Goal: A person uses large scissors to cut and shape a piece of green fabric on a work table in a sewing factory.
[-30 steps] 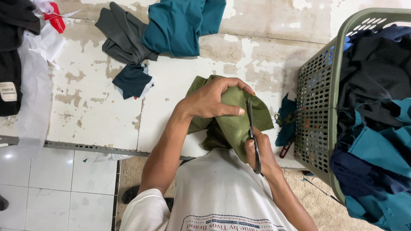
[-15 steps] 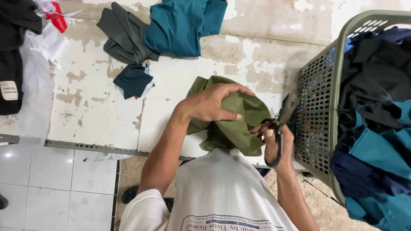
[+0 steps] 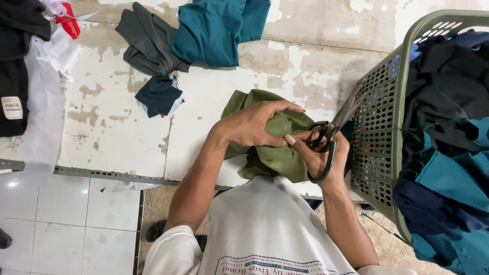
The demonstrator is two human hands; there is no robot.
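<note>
the left hand (image 3: 253,125) is closed over the bunched olive-green cloth (image 3: 270,153), pinning it above the person's lap; the right hand (image 3: 318,155) grips black-handled scissors (image 3: 331,133), fingers through the loops, blades pointing up toward the green laundry basket (image 3: 379,132); no cut shows in the cloth, so the trimming looks barely begun; teal and grey garments (image 3: 193,35) lie well apart on the worn floor.
</note>
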